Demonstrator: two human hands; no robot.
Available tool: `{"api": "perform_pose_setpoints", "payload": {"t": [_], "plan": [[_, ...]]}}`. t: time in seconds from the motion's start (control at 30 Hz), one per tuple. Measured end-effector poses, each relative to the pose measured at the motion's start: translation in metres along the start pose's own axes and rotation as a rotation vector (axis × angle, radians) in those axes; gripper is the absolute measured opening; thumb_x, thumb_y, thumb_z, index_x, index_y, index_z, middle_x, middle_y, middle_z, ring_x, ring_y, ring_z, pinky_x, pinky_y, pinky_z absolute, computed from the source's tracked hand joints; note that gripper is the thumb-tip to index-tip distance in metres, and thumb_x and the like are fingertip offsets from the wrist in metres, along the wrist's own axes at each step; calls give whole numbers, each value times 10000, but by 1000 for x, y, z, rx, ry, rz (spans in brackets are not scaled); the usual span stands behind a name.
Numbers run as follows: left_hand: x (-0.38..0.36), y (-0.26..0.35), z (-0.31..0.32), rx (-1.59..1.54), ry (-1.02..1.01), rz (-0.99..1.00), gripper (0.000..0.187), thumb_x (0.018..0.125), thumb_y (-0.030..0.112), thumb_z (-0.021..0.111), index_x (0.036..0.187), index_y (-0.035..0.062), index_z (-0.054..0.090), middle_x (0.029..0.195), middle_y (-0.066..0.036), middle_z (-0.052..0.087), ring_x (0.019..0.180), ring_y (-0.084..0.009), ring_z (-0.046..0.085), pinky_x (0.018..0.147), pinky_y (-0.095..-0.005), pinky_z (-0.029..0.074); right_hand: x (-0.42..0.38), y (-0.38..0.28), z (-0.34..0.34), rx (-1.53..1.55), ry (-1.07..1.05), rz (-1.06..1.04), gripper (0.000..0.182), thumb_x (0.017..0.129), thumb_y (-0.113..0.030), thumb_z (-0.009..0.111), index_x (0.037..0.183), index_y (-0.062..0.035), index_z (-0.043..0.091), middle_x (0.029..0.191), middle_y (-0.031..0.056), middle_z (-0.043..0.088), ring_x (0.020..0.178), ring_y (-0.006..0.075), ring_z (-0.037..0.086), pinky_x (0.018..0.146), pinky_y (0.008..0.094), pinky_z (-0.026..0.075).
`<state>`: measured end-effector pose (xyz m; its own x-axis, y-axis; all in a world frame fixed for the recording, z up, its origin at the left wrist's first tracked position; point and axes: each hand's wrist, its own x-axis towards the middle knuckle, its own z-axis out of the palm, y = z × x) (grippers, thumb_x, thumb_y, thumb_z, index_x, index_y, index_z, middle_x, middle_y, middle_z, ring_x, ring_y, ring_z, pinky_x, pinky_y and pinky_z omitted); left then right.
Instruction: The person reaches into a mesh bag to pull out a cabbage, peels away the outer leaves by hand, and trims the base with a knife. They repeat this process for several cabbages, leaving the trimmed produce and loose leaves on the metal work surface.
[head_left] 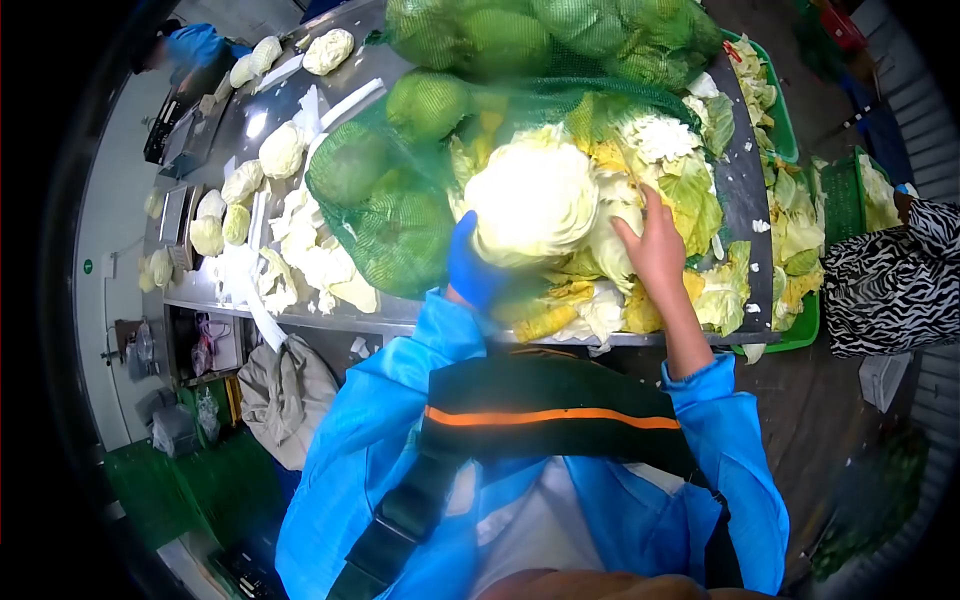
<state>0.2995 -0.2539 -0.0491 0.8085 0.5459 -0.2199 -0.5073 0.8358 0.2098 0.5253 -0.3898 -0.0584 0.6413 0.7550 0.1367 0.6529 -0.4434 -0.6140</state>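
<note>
A peeled, pale cabbage (pixel 535 195) sits in front of me at the table's near side, among loose leaves. My left hand (pixel 472 265), in a blue glove, holds the cabbage from its left side; its fingers are partly hidden and blurred. To the right of the cabbage is my bare right hand (pixel 660 250), its thumb and fingers apart, over a pale loose leaf (pixel 612 240). Yellow and green outer leaves (pixel 690 205) lie around that hand. A green mesh bag (pixel 390 235) with green cabbages inside lies just left of the peeled one.
More bagged cabbages (pixel 505 45) stand at the back of the metal table (pixel 235 130). Peeled cabbages (pixel 281 150) and trimmings lie to the left. Green crates (pixel 808 325) of leaves stand along the right edge. A person in zebra-patterned clothing (pixel 890 280) is at right; another in blue (pixel 195 45) is far left.
</note>
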Motion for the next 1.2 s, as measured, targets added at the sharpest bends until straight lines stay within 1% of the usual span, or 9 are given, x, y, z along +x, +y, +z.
{"api": "perform_pose_setpoints", "payload": {"t": [0.07, 0.2, 0.4, 0.47, 0.53, 0.57, 0.7, 1.0, 1.2], "plan": [[-3, -4, 18, 151, 74, 60, 677, 913, 341, 535, 1468, 41, 288, 1445, -179, 404, 1311, -357, 417, 1099, -490, 343, 1, -49, -26, 447, -105, 131, 540, 898, -387, 599, 1305, -69, 441, 802, 139, 647, 795, 334, 643, 696, 467, 496], [-13, 6, 32, 652, -12, 192, 776, 828, 318, 669, 1451, 33, 304, 1399, -125, 445, 1272, -275, 458, 1065, -410, 377, 4, -26, -18, 1532, -555, 444, 615, 970, -572, 393, 1380, -113, 400, 945, 42, 619, 584, 46, 474, 387, 198, 336], [7, 72, 62, 909, -122, 85, 720, 877, 435, 607, 1424, 40, 354, 1329, -125, 512, 1184, -241, 537, 1027, -380, 426, 18, 7, 41, 1385, -200, 78, 629, 988, -536, 349, 1390, -55, 402, 1301, 136, 533, 1208, 233, 518, 1051, 376, 419], [20, 74, 67, 994, -84, 171, 514, 1017, 396, 385, 1418, 76, 403, 1328, -122, 518, 1162, -215, 552, 1017, -369, 434, 28, -3, 37, 1486, -340, 281, 603, 987, -510, 374, 1365, -43, 429, 1284, 131, 549, 1187, 233, 530, 1032, 372, 427], [15, 42, 87, 498, -79, -145, 530, 997, 371, 443, 1427, 63, 396, 1334, -95, 523, 1189, -196, 529, 1042, -347, 407, 33, -18, 30, 1572, -490, 508, 577, 986, -484, 399, 1340, -32, 455, 1267, 126, 565, 1167, 234, 543, 1013, 368, 436], [37, 47, 11, 864, -50, -122, 538, 976, 322, 501, 1429, 53, 392, 1339, -79, 527, 1218, -192, 505, 1056, -338, 385, 35, -20, 30, 1608, -564, 621, 564, 986, -471, 411, 1327, -26, 468, 1258, 124, 572, 1156, 234, 549, 1003, 366, 440], [21, 16, 15, 652, 64, -222, 552, 933, 282, 583, 1395, 28, 418, 1316, -128, 541, 1171, -249, 553, 1006, -382, 443, 34, 9, 38, 538, -208, 258, 381, 987, -362, 467, 1097, -18, 587, 925, 136, 684, 845, 252, 655, 729, 356, 488], [50, -14, -36, 667, 456, 13, 525, 880, 275, 686, 1286, -7, 506, 1147, -117, 611, 977, -225, 622, 793, -352, 534, -59, -39, -50, -400, -409, 63, 219, 955, -265, 506, 1055, -72, 529, 908, 168, 643, 745, 409, 616, 669, 472, 509], [57, -33, -27, 977, 413, 177, 536, 875, 250, 698, 1289, -21, 494, 1151, -122, 596, 1002, -207, 594, 835, -325, 510, -44, 8, -29, 185, -167, 346, 289, 967, -332, 484, 1032, -51, 502, 770, 239, 598, 752, 458, 587, 656, 515, 451]]}}
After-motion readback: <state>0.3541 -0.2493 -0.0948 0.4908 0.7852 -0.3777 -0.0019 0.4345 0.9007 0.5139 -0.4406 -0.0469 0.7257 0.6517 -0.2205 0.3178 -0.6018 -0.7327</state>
